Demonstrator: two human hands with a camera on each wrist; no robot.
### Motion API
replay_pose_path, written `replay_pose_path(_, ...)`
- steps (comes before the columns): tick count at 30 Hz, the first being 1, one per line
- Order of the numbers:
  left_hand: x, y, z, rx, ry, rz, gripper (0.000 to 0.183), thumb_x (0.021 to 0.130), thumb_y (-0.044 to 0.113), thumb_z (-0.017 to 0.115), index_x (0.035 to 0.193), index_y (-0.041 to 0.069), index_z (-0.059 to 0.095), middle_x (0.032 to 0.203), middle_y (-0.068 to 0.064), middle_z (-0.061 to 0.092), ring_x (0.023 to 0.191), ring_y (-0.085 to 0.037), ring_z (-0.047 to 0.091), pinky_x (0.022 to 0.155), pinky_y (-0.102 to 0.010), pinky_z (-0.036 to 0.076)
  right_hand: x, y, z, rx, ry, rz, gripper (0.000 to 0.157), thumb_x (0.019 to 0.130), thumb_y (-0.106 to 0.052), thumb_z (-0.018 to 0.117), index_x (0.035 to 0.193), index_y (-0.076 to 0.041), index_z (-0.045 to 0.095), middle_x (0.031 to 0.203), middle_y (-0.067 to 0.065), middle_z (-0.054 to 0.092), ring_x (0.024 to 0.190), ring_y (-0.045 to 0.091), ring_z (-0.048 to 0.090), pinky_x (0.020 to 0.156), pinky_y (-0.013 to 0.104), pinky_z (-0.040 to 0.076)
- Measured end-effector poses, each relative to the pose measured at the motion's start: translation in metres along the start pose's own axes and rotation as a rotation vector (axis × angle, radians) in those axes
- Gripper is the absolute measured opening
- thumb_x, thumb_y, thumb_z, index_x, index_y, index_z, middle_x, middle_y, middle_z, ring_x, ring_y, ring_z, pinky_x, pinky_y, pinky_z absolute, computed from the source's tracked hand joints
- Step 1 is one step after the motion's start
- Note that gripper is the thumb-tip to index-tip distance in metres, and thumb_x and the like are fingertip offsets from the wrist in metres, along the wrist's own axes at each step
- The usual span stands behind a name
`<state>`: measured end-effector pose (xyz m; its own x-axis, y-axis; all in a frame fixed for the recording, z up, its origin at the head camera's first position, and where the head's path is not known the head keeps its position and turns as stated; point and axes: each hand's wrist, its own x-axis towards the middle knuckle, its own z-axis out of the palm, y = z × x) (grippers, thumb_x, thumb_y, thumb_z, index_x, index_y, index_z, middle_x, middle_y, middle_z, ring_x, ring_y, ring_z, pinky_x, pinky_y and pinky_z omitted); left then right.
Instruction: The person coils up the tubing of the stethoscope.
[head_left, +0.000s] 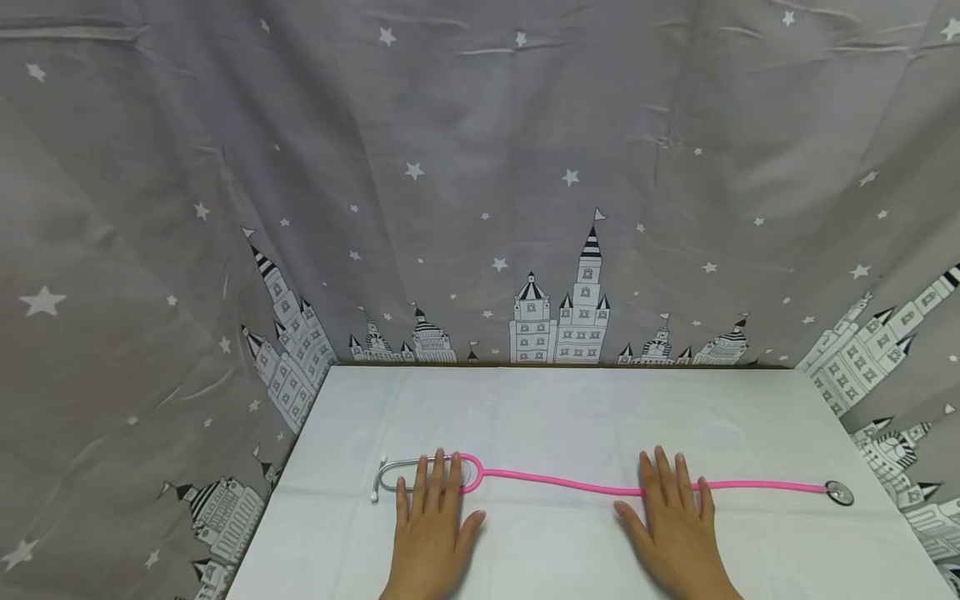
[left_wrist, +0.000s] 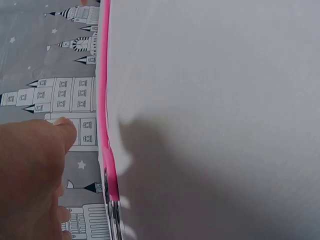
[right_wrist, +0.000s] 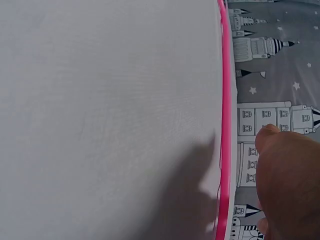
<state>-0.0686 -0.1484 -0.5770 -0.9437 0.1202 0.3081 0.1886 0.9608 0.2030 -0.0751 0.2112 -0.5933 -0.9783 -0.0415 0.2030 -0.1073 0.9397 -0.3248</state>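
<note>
A stethoscope with pink tubing lies stretched across the white table, its metal ear tubes to the left and its round chest piece to the right. My left hand, fingers straight, is over the ear tubes and hides part of them. Over the right half of the tubing is my right hand, fingers spread and straight, covering a short stretch. Pink tubing and metal tubes show beside the hand in the left wrist view. The right wrist view shows tubing beside the right hand. Whether either hand touches the stethoscope, I cannot tell.
The white table has its far edge against a grey curtain printed with stars and castles. More of this cloth hangs along the left and right sides of the table.
</note>
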Motion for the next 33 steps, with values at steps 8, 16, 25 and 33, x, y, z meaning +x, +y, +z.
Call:
replay_pose_path(8,0.01,-0.012,-0.002,-0.033,-0.059,-0.028,0.094,0.097,0.051,0.073,0.172,0.017,0.028,0.179,-0.014,0.027,0.166,-0.043,0.023,0.13,-0.072,0.014,0.011,-0.015,-0.001,0.024,-0.033,-0.03,0.081,0.104,-0.062,0.058,0.165,-0.011,0.042,0.176,0.02,0.032,0.167,0.045,0.015,0.126,0.073,0.009)
replay_pose_path(16,0.028,-0.04,-0.003,-0.015,-0.105,-0.042,0.082,0.097,0.037,0.079,0.166,0.014,0.042,0.176,-0.022,0.03,0.165,-0.051,0.022,0.127,-0.078,0.017,0.031,-0.041,0.003,0.01,-0.077,-0.101,0.073,0.101,-0.058,0.066,0.157,-0.012,0.055,0.171,0.017,0.043,0.165,0.048,0.022,0.128,0.071,0.012)
replay_pose_path(25,0.032,-0.055,-0.009,-0.026,-0.14,-0.034,0.057,0.094,0.031,0.082,0.148,0.023,0.066,0.165,-0.026,0.049,0.156,-0.054,0.04,0.126,-0.078,0.022,0.047,-0.072,0.018,-0.023,-0.046,-0.192,0.066,0.092,-0.046,0.081,0.145,-0.011,0.065,0.153,0.018,0.061,0.157,0.05,0.039,0.124,0.072,0.025)
replay_pose_path(33,0.031,-0.057,-0.009,-0.033,-0.153,-0.049,0.053,0.098,0.033,0.078,0.149,0.026,0.066,0.156,-0.02,0.061,0.149,-0.049,0.052,0.127,-0.076,0.025,0.067,-0.098,0.034,0.018,-0.046,-0.261,0.048,0.089,-0.032,0.087,0.128,-0.01,0.069,0.133,0.013,0.069,0.143,0.044,0.053,0.12,0.066,0.037)
